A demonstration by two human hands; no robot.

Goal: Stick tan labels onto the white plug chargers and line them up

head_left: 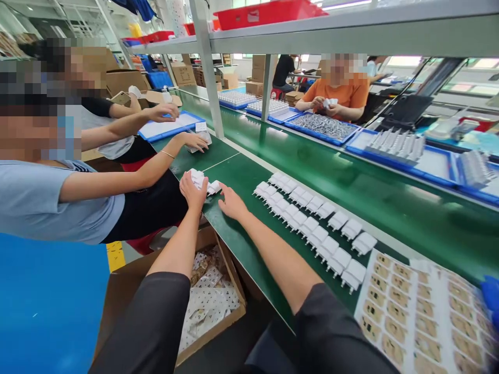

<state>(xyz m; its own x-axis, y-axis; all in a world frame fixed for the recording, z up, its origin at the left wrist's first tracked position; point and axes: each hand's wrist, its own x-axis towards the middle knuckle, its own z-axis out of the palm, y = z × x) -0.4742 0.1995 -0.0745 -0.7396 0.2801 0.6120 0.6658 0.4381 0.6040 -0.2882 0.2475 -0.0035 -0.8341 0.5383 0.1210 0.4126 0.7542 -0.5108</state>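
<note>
My left hand (194, 191) is curled round a small group of white plug adapters (198, 177) at the near edge of the green table. My right hand (233, 201) is just to the right of them, index finger stretched out at the end adapter (214, 187) and thumb apart from it; its other fingers are partly hidden. Farther right, white plug adapters (307, 226) lie in two long rows, metal pins showing along the nearer row.
Sheets of tan stickers (393, 306) lie at the right. Below the table edge stands an open carton (234, 311) with patterned wrapping. A co-worker's hand (195, 141) reaches over the table at left. A shelf post (210, 78) rises beyond, near blue trays (322, 127).
</note>
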